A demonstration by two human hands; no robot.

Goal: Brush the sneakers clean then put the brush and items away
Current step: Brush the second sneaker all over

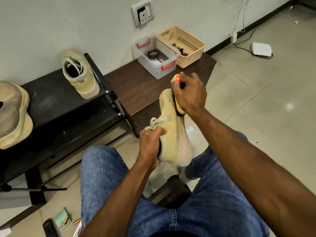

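Sneaker [172, 134] held over lap by left grip [150, 141] curled at collar; brush [178, 93] clasped in right grip [189, 93] against toe. Second sneaker [82, 74] on black rack [56, 106] at 10 o'clock. Clear box [157, 60], beige basket [181, 45] on table [142, 86] at 12. Tiled floor [256, 108], grey wall [68, 23].

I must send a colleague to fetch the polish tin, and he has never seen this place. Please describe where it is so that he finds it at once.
Look at the low brown bench against the wall, under the wall socket. Two containers stand on its far end: a beige basket and, left of it, a clear plastic box with red handles. The polish tin lies inside the clear box: round, black, with lettering on its lid.
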